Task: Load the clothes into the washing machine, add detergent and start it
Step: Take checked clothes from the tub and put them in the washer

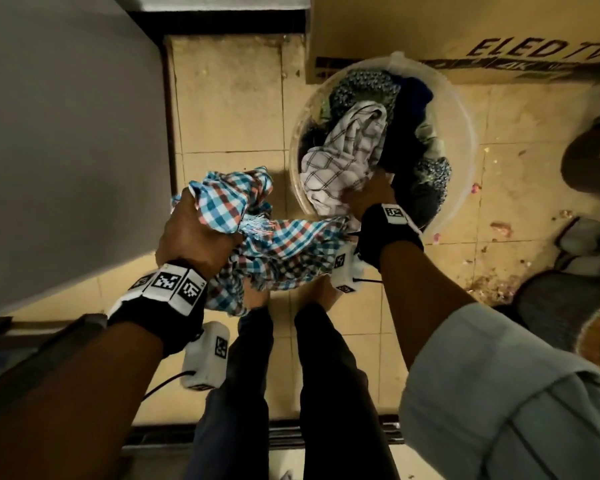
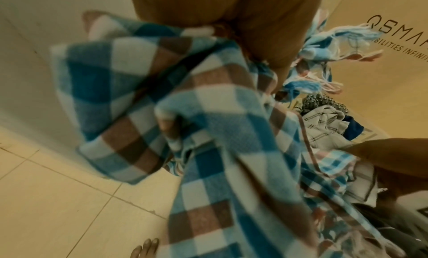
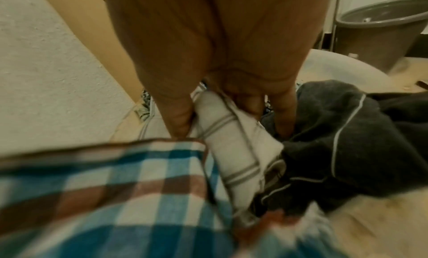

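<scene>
A translucent round tub (image 1: pixel 465 109) on the tiled floor holds several clothes. My left hand (image 1: pixel 194 230) grips a blue, brown and white checked cloth (image 1: pixel 284 244) bunched in its fist, left of the tub; the cloth (image 2: pixel 208 134) hangs down and trails toward the tub. My right hand (image 1: pixel 368 195) reaches into the tub and pinches a white cloth with dark grid lines (image 1: pixel 343 157). In the right wrist view thumb and fingers (image 3: pixel 180 119) close on that white cloth (image 3: pixel 231 137), beside a dark grey garment (image 3: pixel 347 143). The grey washing machine top (image 1: pixel 66 150) fills the left side.
A cardboard TV box (image 1: pixel 465 32) stands behind the tub. A dark grey bucket (image 3: pixel 379 33) is at the right, and a mat and other items (image 1: pixel 568 299) lie at the right edge. My legs and bare feet (image 1: pixel 257 296) stand below the cloth.
</scene>
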Demonstrator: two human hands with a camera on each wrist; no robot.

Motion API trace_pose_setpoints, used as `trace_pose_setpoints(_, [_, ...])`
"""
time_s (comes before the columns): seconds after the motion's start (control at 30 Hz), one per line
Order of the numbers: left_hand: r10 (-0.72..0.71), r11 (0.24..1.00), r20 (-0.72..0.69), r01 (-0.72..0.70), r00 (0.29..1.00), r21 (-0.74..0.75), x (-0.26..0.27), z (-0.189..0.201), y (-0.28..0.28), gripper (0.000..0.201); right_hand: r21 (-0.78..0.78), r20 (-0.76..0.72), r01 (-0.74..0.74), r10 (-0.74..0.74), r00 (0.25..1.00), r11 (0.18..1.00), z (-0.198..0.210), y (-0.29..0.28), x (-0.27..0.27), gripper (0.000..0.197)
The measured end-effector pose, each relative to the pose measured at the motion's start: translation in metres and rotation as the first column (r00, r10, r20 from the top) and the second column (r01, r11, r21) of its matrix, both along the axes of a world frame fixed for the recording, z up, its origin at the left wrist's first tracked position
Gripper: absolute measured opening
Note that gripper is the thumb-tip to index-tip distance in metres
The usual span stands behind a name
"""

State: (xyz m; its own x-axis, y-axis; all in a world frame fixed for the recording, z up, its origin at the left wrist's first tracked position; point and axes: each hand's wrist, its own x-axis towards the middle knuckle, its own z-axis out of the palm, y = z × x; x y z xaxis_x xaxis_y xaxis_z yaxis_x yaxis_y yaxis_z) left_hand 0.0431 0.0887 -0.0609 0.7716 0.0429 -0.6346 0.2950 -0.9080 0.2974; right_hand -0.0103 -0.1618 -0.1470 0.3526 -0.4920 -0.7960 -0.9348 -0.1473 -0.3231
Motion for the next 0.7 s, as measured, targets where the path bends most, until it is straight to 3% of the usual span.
trace_pose_setpoints(0.07, [0.006, 1.000, -0.019, -0.006, 1.000, 0.002, -0.006, 0.005, -0.007, 0.080, -0.045, -0.037, -0.138, 0.136, 0.990, 0.989, 0.009, -0.004, 0.002, 0.052])
trace_pose_setpoints(0.1, [0.015, 1.000, -0.028, -0.015, 0.999, 0.004, -0.009, 0.008, -0.010, 0.080, -0.064, -0.020, -0.112, 0.111, 0.994, 0.992, 0.015, -0.007, 0.002, 0.045])
trace_pose_setpoints(0.23, [0.062, 0.998, -0.052, -0.061, 0.997, 0.023, -0.014, 0.028, -0.023, 0.076, -0.183, 0.178, 0.227, -0.195, 0.965, 0.957, 0.063, -0.034, -0.024, 0.034])
trace_pose_setpoints(0.33, [0.058, 0.998, -0.040, -0.057, 0.998, 0.020, -0.017, 0.042, -0.027, 0.078, -0.212, 0.429, 0.485, -0.365, 0.826, 0.849, 0.112, -0.056, -0.055, 0.043])
trace_pose_setpoints(0.43, [0.061, 0.998, -0.029, -0.062, 0.998, -0.023, -0.019, 0.059, -0.034, 0.078, -0.126, 0.659, 0.593, -0.380, 0.649, 0.795, 0.169, -0.068, -0.080, 0.024])
trace_pose_setpoints(0.53, [0.062, 0.997, -0.038, -0.064, 0.997, -0.039, -0.025, 0.073, -0.044, 0.085, -0.090, 0.767, 0.619, -0.342, 0.542, 0.780, 0.220, -0.058, -0.092, 0.029])
trace_pose_setpoints(0.6, [0.067, 0.994, -0.062, -0.072, 0.996, -0.085, -0.032, 0.082, -0.050, 0.089, -0.068, 0.754, 0.552, -0.320, 0.574, 0.831, 0.226, -0.030, -0.093, 0.029])
trace_pose_setpoints(0.67, [0.113, 0.977, -0.115, -0.131, 0.987, -0.168, -0.042, 0.089, -0.057, 0.093, -0.045, 0.641, 0.399, -0.280, 0.715, 0.916, 0.209, 0.009, -0.091, 0.023])
trace_pose_setpoints(0.7, [0.144, 0.955, -0.165, -0.181, 0.976, -0.235, -0.046, 0.095, -0.062, 0.091, -0.040, 0.566, 0.279, -0.209, 0.798, 0.959, 0.198, 0.032, -0.088, 0.037])
